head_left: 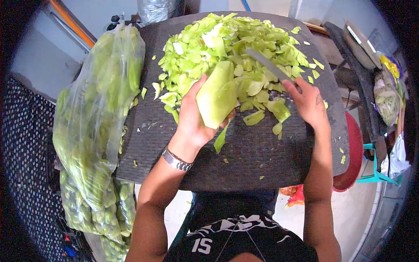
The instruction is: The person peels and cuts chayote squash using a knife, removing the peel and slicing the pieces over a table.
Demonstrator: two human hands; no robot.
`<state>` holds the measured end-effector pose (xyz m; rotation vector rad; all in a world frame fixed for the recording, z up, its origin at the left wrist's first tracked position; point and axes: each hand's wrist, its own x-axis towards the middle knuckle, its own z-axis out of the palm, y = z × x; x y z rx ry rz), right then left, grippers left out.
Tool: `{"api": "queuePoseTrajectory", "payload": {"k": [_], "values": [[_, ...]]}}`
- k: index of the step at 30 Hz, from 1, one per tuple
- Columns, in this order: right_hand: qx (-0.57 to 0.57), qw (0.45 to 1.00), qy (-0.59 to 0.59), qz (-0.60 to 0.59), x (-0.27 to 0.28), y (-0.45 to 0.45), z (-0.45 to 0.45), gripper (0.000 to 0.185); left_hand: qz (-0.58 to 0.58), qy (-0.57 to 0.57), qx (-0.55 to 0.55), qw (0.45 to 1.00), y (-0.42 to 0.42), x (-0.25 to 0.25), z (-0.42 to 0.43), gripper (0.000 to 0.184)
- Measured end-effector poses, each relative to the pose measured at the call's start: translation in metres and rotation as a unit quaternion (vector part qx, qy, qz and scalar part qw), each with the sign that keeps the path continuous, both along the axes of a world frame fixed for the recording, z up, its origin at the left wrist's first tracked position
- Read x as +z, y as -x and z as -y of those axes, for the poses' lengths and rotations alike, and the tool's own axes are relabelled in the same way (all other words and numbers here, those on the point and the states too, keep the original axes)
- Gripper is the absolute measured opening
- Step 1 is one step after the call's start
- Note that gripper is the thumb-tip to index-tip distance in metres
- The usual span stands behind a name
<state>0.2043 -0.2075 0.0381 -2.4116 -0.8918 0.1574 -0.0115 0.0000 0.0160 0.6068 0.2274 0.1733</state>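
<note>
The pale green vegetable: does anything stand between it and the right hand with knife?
Nothing visible blocks the way between the vegetable in the left hand and the right hand; the peelings seem to lie lower, on the table.

Your left hand [194, 111] is cupped, palm turned upward, thumb on outer side. Your right hand [309, 101] is closed in grip, turned inward. Both your forearms reach forward, elbows bent; hands are well apart, left wrist [178, 158] lower.

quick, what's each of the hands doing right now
Left hand: closed around a peeled green vegetable.
Right hand: closed on the handle of a knife, blade clear of the vegetable.
</note>
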Motion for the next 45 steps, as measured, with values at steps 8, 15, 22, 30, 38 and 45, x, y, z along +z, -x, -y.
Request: {"api": "queuePoseTrajectory", "payload": {"k": [8,15,22,30,38,45], "values": [[0.187,0.977,-0.097,-0.029,-0.004,0.07,-0.021,0.055,-0.074,-0.02,0.113,0.991,-0.01,-0.016,0.005,0.054],[0.22,0.972,-0.08,0.029,-0.014,0.077,-0.025,0.057,-0.092,-0.062,0.116,0.987,-0.008,-0.008,0.023,0.05],[0.095,0.989,-0.106,-0.037,-0.01,0.042,-0.021,0.057,-0.102,-0.048,0.061,0.992,-0.01,-0.003,0.02,0.046],[0.267,0.959,-0.089,0.042,-0.011,0.089,-0.024,0.06,-0.047,-0.001,0.095,0.994,-0.011,-0.011,0.027,0.058],[0.185,0.972,-0.057,0.132,-0.012,0.053,-0.018,0.059,-0.093,-0.059,0.068,0.992,-0.008,-0.02,0.014,0.051],[-0.053,0.994,-0.094,-0.006,-0.014,-0.008,-0.008,0.057,-0.076,-0.031,0.044,0.996,-0.01,-0.007,0.019,0.052]]}}
